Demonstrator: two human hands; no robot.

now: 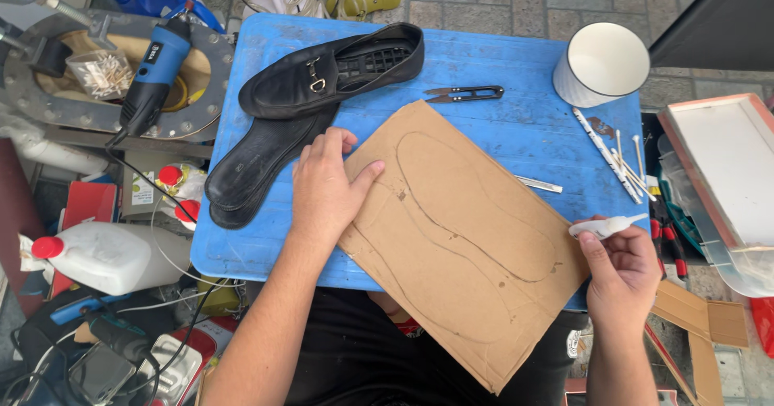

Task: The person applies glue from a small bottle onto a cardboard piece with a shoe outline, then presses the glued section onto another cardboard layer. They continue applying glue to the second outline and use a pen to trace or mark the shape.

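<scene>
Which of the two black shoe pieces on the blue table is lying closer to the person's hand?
The flat black sole, lying just beside the left hand. The whole black loafer with the metal buckle lies farther back, partly on top of that sole.

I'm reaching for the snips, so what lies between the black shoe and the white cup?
In the head view, only the small black thread snips lie on the blue table between the black shoe and white cup.

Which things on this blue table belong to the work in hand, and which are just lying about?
In hand:
- cardboard sheet with traced sole outlines, pressed flat by the left hand
- small white tool, pinched in the right hand fingers
- black insole and black loafer, beside the sheet

Lying about:
- thread snips
- white cup
- cotton swabs
- blue rotary tool, off the blue table
</scene>
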